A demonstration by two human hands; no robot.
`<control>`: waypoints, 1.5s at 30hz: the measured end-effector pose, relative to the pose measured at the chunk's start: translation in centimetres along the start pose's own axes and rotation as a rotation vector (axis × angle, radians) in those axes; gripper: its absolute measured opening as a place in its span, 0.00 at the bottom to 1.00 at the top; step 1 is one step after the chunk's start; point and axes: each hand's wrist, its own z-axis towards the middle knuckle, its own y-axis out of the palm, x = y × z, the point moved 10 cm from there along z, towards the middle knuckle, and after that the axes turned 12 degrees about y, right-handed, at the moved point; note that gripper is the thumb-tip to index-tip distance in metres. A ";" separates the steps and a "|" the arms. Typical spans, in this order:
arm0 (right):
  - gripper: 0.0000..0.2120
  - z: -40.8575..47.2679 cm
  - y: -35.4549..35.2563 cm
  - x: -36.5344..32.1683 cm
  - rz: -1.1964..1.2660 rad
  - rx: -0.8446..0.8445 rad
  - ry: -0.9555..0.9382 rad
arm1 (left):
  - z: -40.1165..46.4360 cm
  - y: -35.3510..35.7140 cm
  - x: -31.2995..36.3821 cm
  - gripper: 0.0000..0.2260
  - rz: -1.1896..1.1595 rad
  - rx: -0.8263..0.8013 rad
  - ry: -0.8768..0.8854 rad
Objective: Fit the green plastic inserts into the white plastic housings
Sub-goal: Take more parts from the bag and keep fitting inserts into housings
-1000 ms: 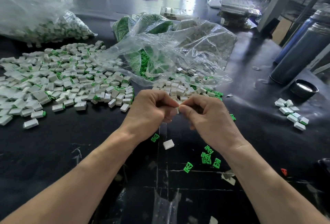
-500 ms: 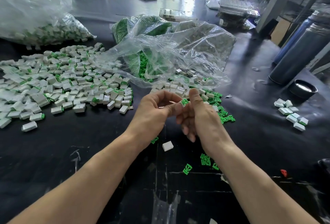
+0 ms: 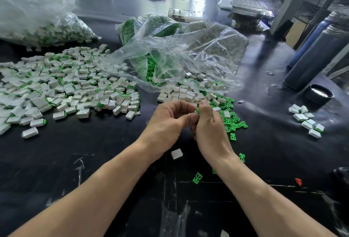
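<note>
Green insert is sitting pinched between both hands above the black table, the left hand and right hand curling fingers around it at centre. Loose green inserts are lying just right; assembled white housings are spreading far left.

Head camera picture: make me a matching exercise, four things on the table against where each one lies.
Things:
1. lone white housing
2. black cap
3. small red piece
4. green insert

Places:
A. far right, beside the dark cylinders
B. pinched between both hands
C. just below the hands
D. lower right, alone on the table

Pairs: 1-C, 2-A, 3-D, 4-B
</note>
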 end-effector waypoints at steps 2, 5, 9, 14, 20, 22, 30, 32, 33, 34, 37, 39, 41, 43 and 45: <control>0.29 -0.1 -0.1 -0.4 -0.027 0.030 -0.038 | -0.1 0.0 0.1 0.06 -0.009 0.007 -0.004; 0.31 0.0 0.0 -0.5 -0.062 0.032 -0.074 | -0.1 0.0 0.0 0.06 -0.031 0.022 -0.019; 0.28 0.4 0.5 0.1 0.038 -0.052 -0.014 | -0.1 -0.1 0.1 0.04 -0.047 0.026 -0.027; 0.28 0.1 0.7 0.3 0.170 -0.127 0.019 | 0.0 -0.4 -0.1 0.05 0.005 0.046 -0.012; 0.27 0.6 0.7 0.6 0.122 -0.093 0.017 | 0.0 -0.4 0.0 0.05 0.035 0.050 0.010; 0.27 0.8 0.5 0.7 0.100 -0.061 0.019 | 0.0 -0.4 0.0 0.03 0.041 0.048 0.014; 0.29 0.6 0.1 0.2 0.014 0.037 -0.012 | -0.2 -0.6 -0.3 0.03 0.059 0.084 0.034; 0.30 0.5 -0.1 -0.1 -0.009 0.047 -0.019 | -0.2 -0.6 -0.4 0.04 0.060 0.088 0.031; 0.29 0.4 -0.1 -0.2 -0.018 0.055 -0.019 | -0.2 -0.6 -0.4 0.04 0.059 0.089 0.030; 0.29 0.3 -0.2 -0.2 -0.023 0.057 -0.016 | -0.2 -0.6 -0.4 0.04 0.060 0.088 0.029; 0.26 0.2 -0.3 -0.3 -0.031 0.069 -0.016 | -0.3 -0.6 -0.4 0.02 0.057 0.088 0.029; 0.27 0.3 -0.2 -0.2 -0.027 0.058 -0.014 | -0.3 -0.6 -0.4 0.01 0.051 0.098 0.029; 0.28 0.3 -0.1 -0.2 -0.025 0.052 -0.014 | -0.4 -0.6 -0.4 0.01 0.043 0.099 0.028; 0.28 0.5 0.1 0.0 -0.013 0.036 -0.013 | -0.4 -0.6 -0.4 0.01 0.045 0.098 0.027; 0.29 0.6 0.3 0.1 -0.003 0.026 -0.007 | -0.3 -0.6 -0.5 0.01 0.040 0.096 0.026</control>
